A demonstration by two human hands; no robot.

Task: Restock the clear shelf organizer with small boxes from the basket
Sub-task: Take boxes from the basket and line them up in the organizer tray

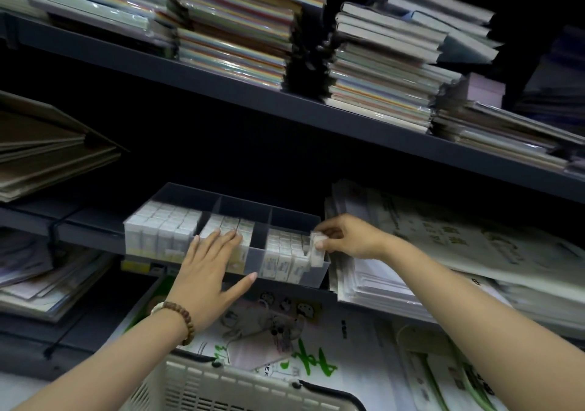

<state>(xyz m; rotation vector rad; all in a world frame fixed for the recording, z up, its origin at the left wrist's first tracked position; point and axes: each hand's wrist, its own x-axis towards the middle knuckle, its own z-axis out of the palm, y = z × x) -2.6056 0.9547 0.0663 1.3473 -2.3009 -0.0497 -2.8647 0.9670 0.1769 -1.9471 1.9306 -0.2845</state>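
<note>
The clear shelf organizer (243, 200) sits mid-frame on the shelf edge, with white small boxes (164, 230) standing upright in its three compartments and the left one packed. My right hand (345, 236) is pinching one box (316, 247) at the right compartment's outer end. The pale slatted basket (221, 388) is at bottom center.

Stacked notebooks (234, 31) on upper shelf (221, 83), brown folders (47, 151) at left
</note>
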